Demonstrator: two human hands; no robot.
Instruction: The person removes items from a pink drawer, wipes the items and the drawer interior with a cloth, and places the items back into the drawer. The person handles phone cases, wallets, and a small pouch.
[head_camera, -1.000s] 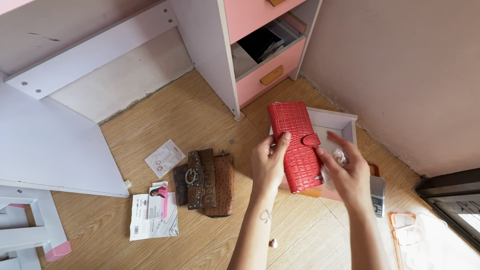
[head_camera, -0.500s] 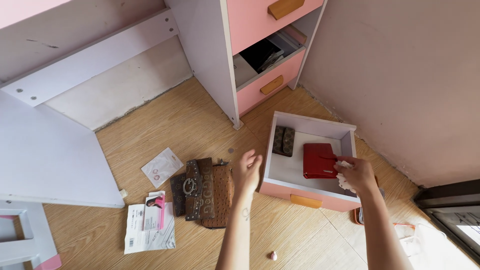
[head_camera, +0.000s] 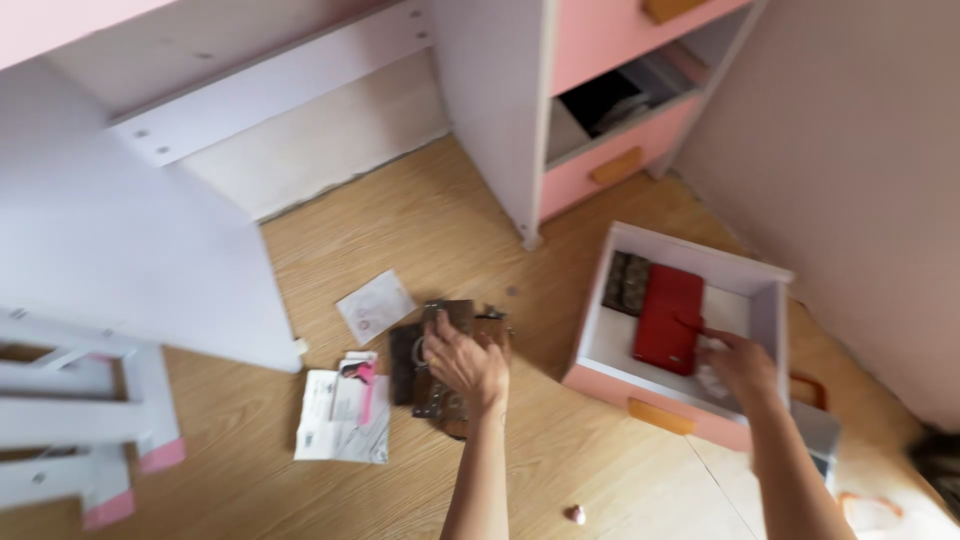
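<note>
wallets pile (head_camera: 440, 375) lay on floor (head_camera: 250, 480), left of drawer (head_camera: 770, 310) | papers (head_camera: 340, 420) left of pile | two wallets (head_camera: 655, 305) lay in drawer | cabinet (head_camera: 560, 100) stood behind drawer

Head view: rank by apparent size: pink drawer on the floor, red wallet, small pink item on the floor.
1. pink drawer, by far the largest.
2. red wallet, lying inside it.
3. small pink item, smallest, though it is blurred.

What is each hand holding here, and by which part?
Left hand lies on top of the brown wallets; whether it grips them is unclear. Right hand clutches something white inside the drawer.
</note>
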